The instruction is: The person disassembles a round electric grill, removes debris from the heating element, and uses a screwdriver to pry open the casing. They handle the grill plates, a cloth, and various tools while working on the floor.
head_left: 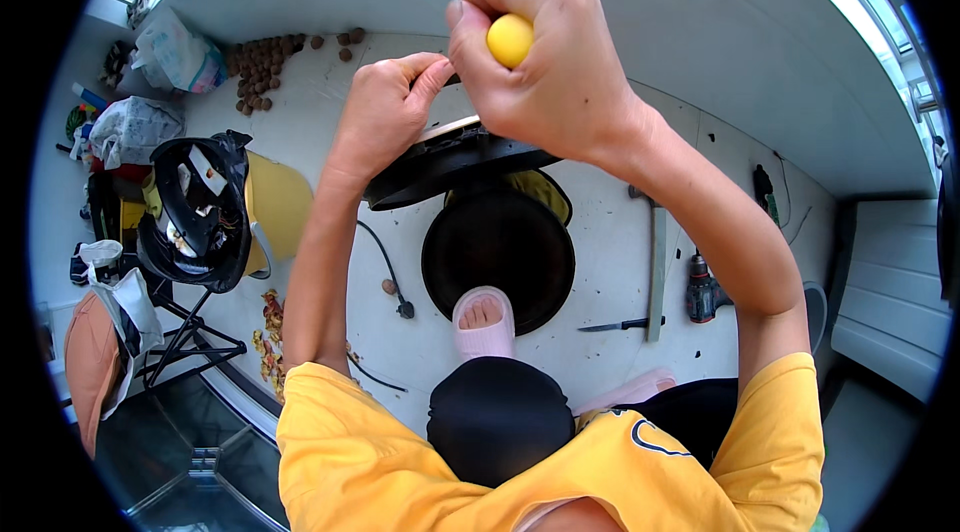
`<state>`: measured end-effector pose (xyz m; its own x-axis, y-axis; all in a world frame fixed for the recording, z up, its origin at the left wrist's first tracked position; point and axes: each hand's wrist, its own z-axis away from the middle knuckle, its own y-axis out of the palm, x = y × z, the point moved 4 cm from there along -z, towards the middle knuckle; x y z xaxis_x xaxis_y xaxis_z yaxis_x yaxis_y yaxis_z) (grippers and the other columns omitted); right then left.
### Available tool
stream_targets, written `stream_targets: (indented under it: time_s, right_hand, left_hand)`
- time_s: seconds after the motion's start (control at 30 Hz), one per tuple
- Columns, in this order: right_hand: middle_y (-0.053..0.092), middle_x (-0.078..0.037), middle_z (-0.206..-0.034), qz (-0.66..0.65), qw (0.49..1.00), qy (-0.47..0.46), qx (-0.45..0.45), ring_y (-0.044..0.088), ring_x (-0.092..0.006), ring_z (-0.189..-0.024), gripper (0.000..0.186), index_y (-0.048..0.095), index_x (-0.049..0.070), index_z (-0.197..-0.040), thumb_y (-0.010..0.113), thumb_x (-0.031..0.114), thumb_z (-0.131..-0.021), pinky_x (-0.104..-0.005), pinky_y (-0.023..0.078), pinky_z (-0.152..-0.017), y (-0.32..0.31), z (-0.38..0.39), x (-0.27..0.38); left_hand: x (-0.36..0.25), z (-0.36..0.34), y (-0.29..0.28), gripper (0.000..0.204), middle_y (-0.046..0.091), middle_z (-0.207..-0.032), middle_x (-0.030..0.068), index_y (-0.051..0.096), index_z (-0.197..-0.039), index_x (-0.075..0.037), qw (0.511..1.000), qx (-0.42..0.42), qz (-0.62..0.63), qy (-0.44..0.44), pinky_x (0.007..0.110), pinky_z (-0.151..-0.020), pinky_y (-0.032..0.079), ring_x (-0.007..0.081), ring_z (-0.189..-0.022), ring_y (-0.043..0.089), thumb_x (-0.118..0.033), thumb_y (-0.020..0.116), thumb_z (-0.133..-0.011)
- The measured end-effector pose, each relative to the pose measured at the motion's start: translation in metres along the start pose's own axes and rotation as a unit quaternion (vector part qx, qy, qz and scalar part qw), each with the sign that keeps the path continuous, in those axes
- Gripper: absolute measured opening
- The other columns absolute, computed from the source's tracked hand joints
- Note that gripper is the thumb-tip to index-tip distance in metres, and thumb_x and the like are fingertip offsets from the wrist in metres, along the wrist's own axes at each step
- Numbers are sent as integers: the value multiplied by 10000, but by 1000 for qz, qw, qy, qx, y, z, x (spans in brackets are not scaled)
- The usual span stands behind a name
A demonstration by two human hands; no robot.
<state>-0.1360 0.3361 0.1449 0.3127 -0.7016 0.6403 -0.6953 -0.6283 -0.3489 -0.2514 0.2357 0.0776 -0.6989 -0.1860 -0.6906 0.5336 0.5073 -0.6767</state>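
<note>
My right hand [555, 62] is raised at the top centre, its fingers wrapped round a handle with a yellow rounded end [510, 40]. The rest of that tool is hidden behind the fist. Close beside it, my left hand [392, 110] is closed, thumb pressed to the fingers; what it pinches, if anything, cannot be made out. Below both hands a black curved part [455, 167] stands tilted, partly covered by the right hand and wrist. It rises behind a black round pan-like base [500, 257] on the floor. A foot in a pink slipper [484, 322] rests at the near edge of the base.
On the right lie a knife [628, 325], a hammer [656, 272] and a cordless drill [700, 290]. A black cord with a plug [404, 308] lies left of the base. Further left stands a yellow bin [278, 207] with a black liner; walnut-like brown balls [262, 72] are piled beyond it.
</note>
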Motion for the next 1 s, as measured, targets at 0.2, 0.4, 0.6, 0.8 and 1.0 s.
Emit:
stream_targets:
  time_s: [0.2, 0.4, 0.6, 0.8, 1.0]
  right_hand:
    - [538, -205, -567, 24, 997, 13, -73, 540, -378, -521, 239, 494, -44, -602, 556, 95, -786, -378, 424, -484, 2, -21, -23]
    - [436, -92, -506, 54, 991, 30, -116, 438, -154, -455, 216, 474, -20, -627, 541, 66, -814, -266, 387, -461, 6, -20, -22]
    - [515, -213, -582, -38, 972, 122, -197, 539, -359, -556, 215, 509, -34, -633, 565, 107, -785, -393, 431, -501, -21, -1, -24]
    - [532, -257, -617, 83, 983, 50, -155, 553, -418, -601, 212, 511, -31, -604, 552, 96, -770, -442, 438, -539, -3, -32, -38]
    - [561, -239, -547, -10, 978, 198, -70, 597, -338, -501, 230, 588, -66, -656, 495, 115, -762, -387, 484, -477, -3, -59, -60]
  left_hand:
    - [13, -20, -1, 301, 564, -636, 195, 660, -922, -14, 995, 24, -86, -34, 340, -564, 442, 284, -535, 508, -296, 566, -874]
    - [38, -41, 1, 360, 443, -502, 102, 657, -889, 4, 994, 52, -41, -92, 311, -499, 387, 151, -467, 396, -342, 555, -877]
    - [43, -37, 0, 373, 422, -506, 52, 631, -818, 26, 996, 42, -20, -78, 290, -484, 358, 117, -479, 357, -329, 541, -889]
    - [37, -42, -2, 366, 424, -524, -23, 629, -813, 29, 993, 62, -61, -76, 252, -466, 322, 58, -499, 349, -307, 521, -913]
    - [38, -35, 1, 340, 443, -538, -12, 644, -889, 26, 996, 42, -40, -71, 257, -479, 349, 66, -511, 370, -297, 537, -905]
